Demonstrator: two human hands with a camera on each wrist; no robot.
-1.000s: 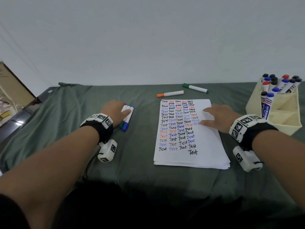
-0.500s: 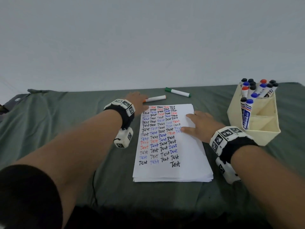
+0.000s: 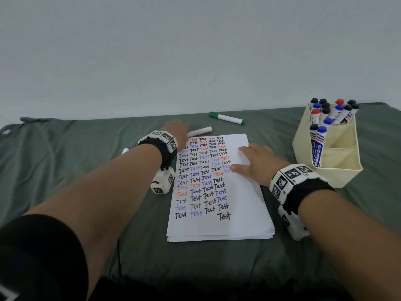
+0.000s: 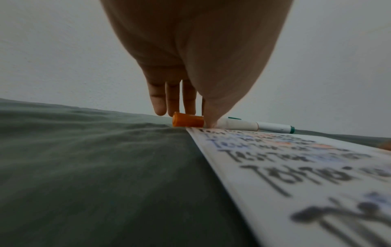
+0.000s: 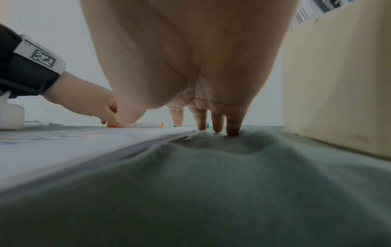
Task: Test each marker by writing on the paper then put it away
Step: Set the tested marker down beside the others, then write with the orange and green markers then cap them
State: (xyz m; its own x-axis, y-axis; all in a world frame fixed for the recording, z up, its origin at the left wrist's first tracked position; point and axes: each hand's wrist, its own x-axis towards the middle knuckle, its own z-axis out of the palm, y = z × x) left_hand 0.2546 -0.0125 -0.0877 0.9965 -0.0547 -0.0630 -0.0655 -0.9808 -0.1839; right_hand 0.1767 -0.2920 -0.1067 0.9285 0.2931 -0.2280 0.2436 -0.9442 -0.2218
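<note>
Since half a second ago the left hand has closed in on the orange-capped marker, where earlier it only hovered near the cap end; the right hand has stayed flat on the paper.

Counted in the head view: two markers lie loose beyond the paper's far edge, the orange-capped one and a green-capped marker, and the tip of a third, a blue-tipped marker, peeks out from behind the left forearm. Roughly a dozen markers stand in the cream organizer at the right, with two of them in a nearer compartment than the rest.

The left wrist view shows what the head view hides: the thumb and fingers come down on either side of the marker, where cap meets barrel, pinching it while it lies on the green cloth at the paper's corner. Its orange cap points left.

The right wrist view shows that hand's fingers straight and spread, the outer ones pressing on the cloth just off the paper's edge, beside the organizer wall.
</note>
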